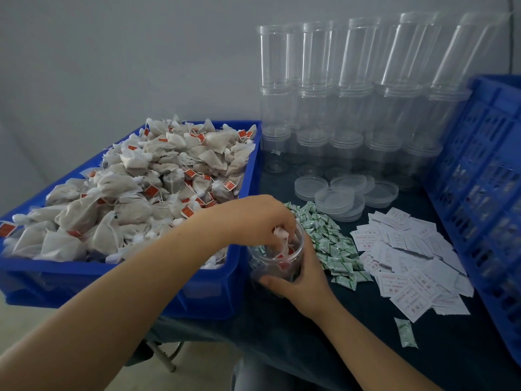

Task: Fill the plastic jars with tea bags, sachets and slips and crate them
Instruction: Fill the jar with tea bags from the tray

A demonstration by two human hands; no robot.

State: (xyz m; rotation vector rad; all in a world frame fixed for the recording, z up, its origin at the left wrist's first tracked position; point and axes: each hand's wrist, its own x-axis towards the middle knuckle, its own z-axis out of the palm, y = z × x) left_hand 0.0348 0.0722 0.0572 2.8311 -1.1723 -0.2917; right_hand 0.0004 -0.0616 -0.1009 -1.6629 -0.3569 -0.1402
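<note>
A clear plastic jar point(275, 263) stands on the dark table just right of the blue tub. My right hand point(298, 280) grips the jar's side from the right. Over the jar's mouth, my left hand point(259, 218) pinches a tea bag point(282, 232) with curled fingers and holds it in the opening. Red tags show inside the jar. The blue tub point(214, 294) is heaped with beige tea bags point(146, 187) with red tags. Green-and-white sachets point(329, 244) lie in a pile right of the jar. White printed slips point(408, 261) are spread further right.
Stacks of empty clear jars point(346, 108) stand at the back against the wall. Several clear lids point(344, 197) lie in front of them. A blue slatted crate point(485, 198) stands along the right edge. One sachet point(406, 333) lies alone near the front.
</note>
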